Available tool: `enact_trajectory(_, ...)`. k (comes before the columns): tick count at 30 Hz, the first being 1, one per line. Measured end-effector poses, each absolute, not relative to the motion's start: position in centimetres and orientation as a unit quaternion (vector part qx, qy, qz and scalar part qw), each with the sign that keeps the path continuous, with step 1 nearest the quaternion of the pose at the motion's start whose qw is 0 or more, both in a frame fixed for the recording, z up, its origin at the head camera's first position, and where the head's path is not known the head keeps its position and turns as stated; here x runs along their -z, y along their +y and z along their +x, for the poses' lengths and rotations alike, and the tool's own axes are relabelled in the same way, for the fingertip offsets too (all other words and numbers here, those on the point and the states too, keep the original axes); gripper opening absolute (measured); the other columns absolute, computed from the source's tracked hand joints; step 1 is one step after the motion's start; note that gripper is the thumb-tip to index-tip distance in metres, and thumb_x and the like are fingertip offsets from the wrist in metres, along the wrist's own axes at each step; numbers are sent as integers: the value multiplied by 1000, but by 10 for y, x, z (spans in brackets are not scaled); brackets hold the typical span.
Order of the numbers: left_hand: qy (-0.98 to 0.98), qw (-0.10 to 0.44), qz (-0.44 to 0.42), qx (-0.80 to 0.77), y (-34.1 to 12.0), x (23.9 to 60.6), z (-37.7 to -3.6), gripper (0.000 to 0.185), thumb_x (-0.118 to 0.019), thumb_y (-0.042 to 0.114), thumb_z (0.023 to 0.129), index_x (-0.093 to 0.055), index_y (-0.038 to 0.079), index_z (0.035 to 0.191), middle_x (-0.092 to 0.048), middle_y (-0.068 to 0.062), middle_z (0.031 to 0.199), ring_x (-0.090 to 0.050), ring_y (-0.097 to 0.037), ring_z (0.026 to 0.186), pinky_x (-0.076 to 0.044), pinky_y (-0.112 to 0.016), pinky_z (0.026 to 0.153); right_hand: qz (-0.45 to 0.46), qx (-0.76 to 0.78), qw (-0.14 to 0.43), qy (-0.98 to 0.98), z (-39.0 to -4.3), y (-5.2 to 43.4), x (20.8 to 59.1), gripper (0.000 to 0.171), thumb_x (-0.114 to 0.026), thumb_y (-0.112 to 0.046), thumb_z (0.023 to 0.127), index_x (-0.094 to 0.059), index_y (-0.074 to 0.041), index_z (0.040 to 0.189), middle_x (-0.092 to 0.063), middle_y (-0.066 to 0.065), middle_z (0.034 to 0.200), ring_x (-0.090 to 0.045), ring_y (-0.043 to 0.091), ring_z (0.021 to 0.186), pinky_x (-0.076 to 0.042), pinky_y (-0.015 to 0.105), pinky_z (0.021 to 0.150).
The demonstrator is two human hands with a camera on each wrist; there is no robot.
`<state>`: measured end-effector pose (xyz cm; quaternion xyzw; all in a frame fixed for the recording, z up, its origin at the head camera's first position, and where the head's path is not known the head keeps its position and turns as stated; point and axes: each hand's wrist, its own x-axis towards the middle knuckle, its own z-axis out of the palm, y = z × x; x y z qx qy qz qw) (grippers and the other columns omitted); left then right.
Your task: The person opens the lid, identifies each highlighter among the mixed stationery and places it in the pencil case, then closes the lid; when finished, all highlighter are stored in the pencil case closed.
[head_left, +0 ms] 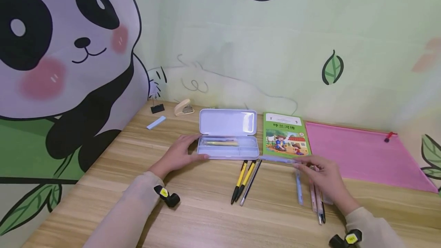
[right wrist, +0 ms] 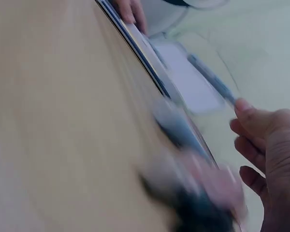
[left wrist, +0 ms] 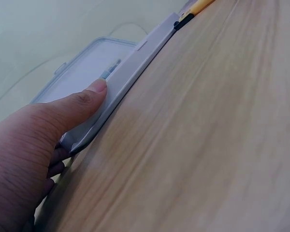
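Note:
A white pencil case lies with its lid raised, and a yellow pen rests in its back compartment beside another slim pen. My left hand holds the case by its left end, thumb on the front rim and fingers around the side; the left wrist view shows the thumb over the edge. Between thumb and fingertips, my right hand pinches a light blue pen, its far tip pointing left by the case's front right corner. The same pen appears raised in the right wrist view.
Two yellow-and-black pens and a dark slim pen lie before the case. Under the right hand are a blue pen and several pink and black pens. Behind stand a green book, pink pouch, stapler and binder clip.

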<state>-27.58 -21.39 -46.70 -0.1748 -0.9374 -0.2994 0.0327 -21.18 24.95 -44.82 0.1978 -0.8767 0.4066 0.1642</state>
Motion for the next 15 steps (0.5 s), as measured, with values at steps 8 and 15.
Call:
enact_trajectory(8, -936, 33, -174, 303, -214, 468, -275, 103, -67, 79, 76, -43, 14, 153, -47, -6, 153, -39, -29, 140, -32, -52, 115, 224, -440, 204, -845, -206, 195, 444, 16, -79, -16, 89, -80, -18, 104, -75, -8, 90, -65, 9, 77, -52, 22, 62)
enact_trajectory(15, -938, 29, -170, 300, -214, 467, -276, 104, -66, 80, 76, -43, 15, 153, -47, -5, 154, -39, -29, 140, -32, -51, 115, 210, -425, 188, -860, -212, 151, 429, 18, -78, -23, 90, -79, -17, 107, -73, -10, 93, -65, 9, 85, -55, 24, 70)
